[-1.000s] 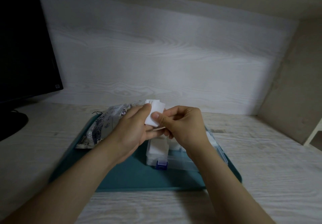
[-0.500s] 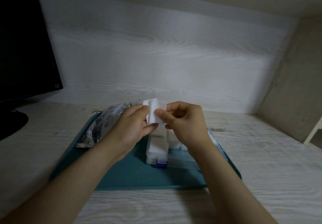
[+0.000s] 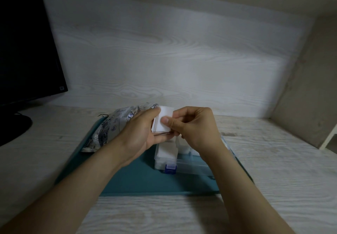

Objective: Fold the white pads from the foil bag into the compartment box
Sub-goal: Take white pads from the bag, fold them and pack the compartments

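At the far left a dark monitor stands on the pale wood-grain counter, its round foot partly in view. A teal tray lies on the counter in front of the person, and a crumpled foil bag rests on the tray's far left corner, with its near end hanging over the tray's left edge. The left hand reaches in over the bag; its fingers lie along the left edge of 1 white pad and its thumb sits below it, so its grip is closed on the pad. The pad is held up in the air between the 2 hands, above the box, and layered edges show on its left side. The right hand pinches the pad from the right, with its thumb pressed on the face toward the camera and its other fingers curled behind, so this grip is clamped on the pad too. Under the hands a clear compartment box sits on the tray with a blue latch on its near side. White folded pads fill its leftmost compartment, and the right wrist hides much of the rest.
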Demonstrator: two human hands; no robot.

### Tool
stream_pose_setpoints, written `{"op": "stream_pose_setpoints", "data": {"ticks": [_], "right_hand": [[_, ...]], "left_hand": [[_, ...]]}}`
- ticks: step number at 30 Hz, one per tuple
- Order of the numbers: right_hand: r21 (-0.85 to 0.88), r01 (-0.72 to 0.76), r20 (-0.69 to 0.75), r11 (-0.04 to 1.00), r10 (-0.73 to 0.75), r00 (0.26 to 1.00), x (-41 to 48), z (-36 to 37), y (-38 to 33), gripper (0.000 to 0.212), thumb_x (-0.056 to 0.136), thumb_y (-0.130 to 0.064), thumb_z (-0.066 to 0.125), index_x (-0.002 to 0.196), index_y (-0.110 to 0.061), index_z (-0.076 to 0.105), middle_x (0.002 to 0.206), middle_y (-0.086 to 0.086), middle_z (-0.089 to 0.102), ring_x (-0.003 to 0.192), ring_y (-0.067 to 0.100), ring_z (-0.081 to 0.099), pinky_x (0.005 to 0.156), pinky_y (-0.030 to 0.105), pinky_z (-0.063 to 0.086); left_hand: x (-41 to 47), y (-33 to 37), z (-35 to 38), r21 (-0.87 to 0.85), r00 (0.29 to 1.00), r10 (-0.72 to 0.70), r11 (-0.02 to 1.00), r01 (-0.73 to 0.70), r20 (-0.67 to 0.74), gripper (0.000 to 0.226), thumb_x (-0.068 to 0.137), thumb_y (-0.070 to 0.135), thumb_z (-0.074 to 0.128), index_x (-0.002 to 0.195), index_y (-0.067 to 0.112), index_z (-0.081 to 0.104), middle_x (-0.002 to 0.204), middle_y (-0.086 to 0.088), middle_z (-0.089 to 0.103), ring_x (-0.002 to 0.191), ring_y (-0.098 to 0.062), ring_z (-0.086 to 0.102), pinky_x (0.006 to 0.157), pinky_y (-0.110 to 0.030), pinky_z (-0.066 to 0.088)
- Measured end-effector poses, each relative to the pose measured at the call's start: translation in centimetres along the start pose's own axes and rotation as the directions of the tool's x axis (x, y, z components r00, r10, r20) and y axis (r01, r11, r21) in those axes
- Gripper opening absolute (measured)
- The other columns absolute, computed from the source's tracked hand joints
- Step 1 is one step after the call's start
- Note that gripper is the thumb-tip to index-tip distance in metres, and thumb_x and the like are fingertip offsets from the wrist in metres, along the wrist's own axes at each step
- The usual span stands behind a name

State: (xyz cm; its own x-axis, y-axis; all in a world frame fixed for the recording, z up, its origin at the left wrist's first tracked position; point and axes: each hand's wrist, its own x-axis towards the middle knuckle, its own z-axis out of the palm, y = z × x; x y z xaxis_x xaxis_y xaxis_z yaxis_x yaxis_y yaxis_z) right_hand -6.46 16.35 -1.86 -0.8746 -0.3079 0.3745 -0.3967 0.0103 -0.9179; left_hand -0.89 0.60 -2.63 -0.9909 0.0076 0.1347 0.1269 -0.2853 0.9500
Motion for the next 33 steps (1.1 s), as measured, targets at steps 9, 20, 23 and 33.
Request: {"op": "stream_pose_setpoints", "data": {"ticks": [9, 20, 23, 33], "right_hand": [[-0.519, 0.413, 0.189, 0.748, -0.371, 0.909, -0.3, 0.4, 0.3, 0.076, 0.069, -0.035, 0.097, 0.138, -0.031, 0.064, 0.127, -0.009, 0.062, 0.109, 0.003, 0.056, 0.086, 0.005, 0.042], [-0.573, 0.491, 0.320, 0.656, -0.373, 0.871, -0.9, -0.5, -0.6, 0.085, 0.073, -0.026, 0.090, 0.150, -0.025, 0.054, 0.128, -0.007, 0.072, 0.115, 0.007, 0.067, 0.101, 0.021, 0.048], [-0.434, 0.354, 0.165, 0.829, -0.313, 0.935, -1.2, -1.8, -0.6, 0.048, 0.083, -0.015, 0.077, 0.129, -0.026, 0.072, 0.105, -0.011, 0.078, 0.103, 0.005, 0.071, 0.093, 0.028, 0.053], [-0.111, 0.015, -0.232, 0.994, -0.041, 0.972, -0.6, -4.8, 1.3, 0.027, 0.100, -0.004, 0.058, 0.104, -0.022, 0.078, 0.094, 0.002, 0.078, 0.091, 0.019, 0.074, 0.074, 0.038, 0.064]], "left_hand": [[-0.2, -0.3, 0.3, 0.151, 0.991, 0.045, 0.988, -0.026, -0.125, 0.030, 0.112, 0.014, 0.042, 0.123, 0.001, 0.067, 0.103, -0.023, 0.076, 0.091, -0.028, 0.075, 0.086, -0.044, 0.062], [0.1, -1.0, 0.3, 0.239, 0.998, 0.059, 0.969, -0.054, -0.014, 0.022, 0.112, 0.011, 0.047, 0.128, 0.009, 0.062, 0.090, -0.009, 0.061, 0.084, -0.020, 0.058, 0.078, -0.036, 0.051], [0.5, -1.7, 0.2, 0.229, 0.997, 0.058, 0.971, -0.067, 0.049, 0.048, 0.100, 0.009, 0.058, 0.146, 0.018, 0.051, 0.110, -0.021, 0.066, 0.085, -0.021, 0.056, 0.072, -0.034, 0.048], [0.0, -2.0, -0.4, 0.734, 0.906, 0.423, 0.614, -0.291, 0.006, 0.044, 0.095, 0.006, 0.052, 0.134, 0.027, 0.056, 0.102, 0.006, 0.072, 0.097, -0.013, 0.070, 0.095, -0.041, 0.057]]}}
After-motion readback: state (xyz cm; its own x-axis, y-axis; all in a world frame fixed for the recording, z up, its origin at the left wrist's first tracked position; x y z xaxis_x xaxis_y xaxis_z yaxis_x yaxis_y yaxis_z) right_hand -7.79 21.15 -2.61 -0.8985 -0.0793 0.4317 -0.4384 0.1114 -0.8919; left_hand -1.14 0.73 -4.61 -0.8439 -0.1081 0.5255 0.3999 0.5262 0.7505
